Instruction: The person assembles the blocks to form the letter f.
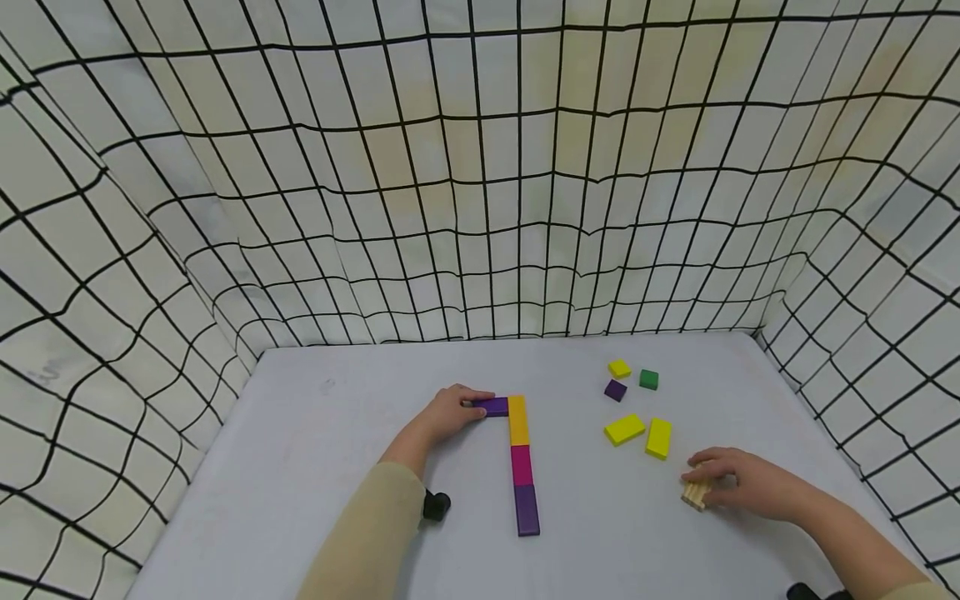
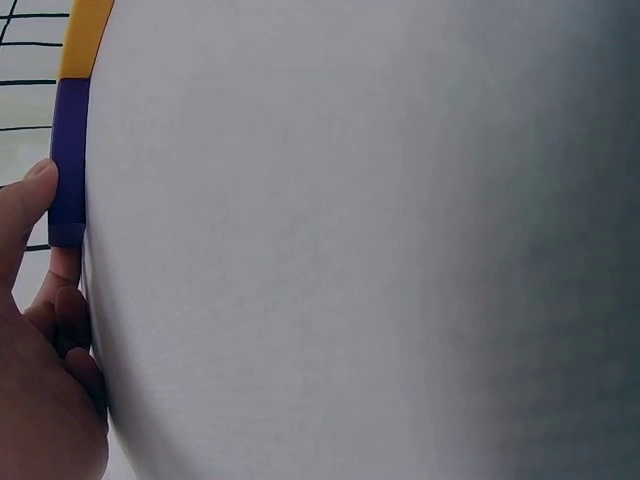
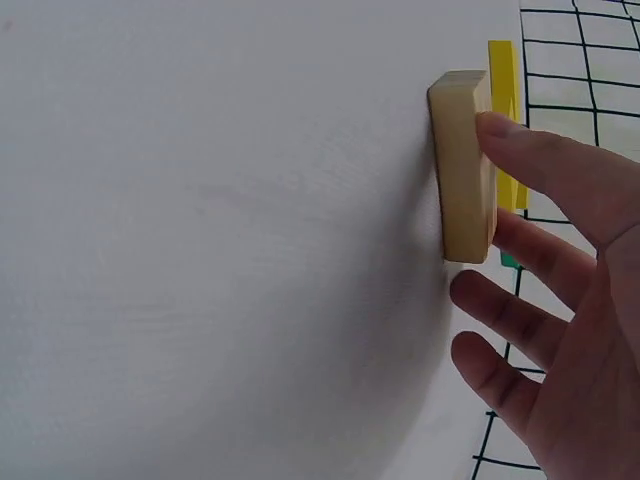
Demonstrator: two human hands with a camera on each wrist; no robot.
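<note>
The person's left hand (image 1: pixel 450 412) grips a flat, oblong purple block (image 1: pixel 492 407) on the white table (image 1: pixel 300 475), thumb along its near edge and forefinger along its far edge, both clamped on it. The block lies crosswise, its right end against the far part of an oblong orange-yellow block (image 1: pixel 518 421), so that the two meet at a corner. From there a straight column runs toward the person: the orange-yellow block, then a magenta oblong block (image 1: pixel 522 465), then a dark purple oblong block (image 1: pixel 527 510), set end to end. Well apart to the right, the right hand (image 1: pixel 757 483) holds a pale, unpainted wooden block (image 1: pixel 697 492) with thumb and forefinger closed on it; the right wrist view shows the other fingers spread apart. Just beyond that hand lie two bright yellow oblong blocks, one turned aslant (image 1: pixel 625 429) and one pointing nearly away from the person (image 1: pixel 658 438). Farther back sit a small yellow block (image 1: pixel 619 368), a small dark purple block (image 1: pixel 616 390) and a small green block (image 1: pixel 648 379), close together. Black netting (image 1: pixel 519 179) surrounds the table's back and sides.
</note>
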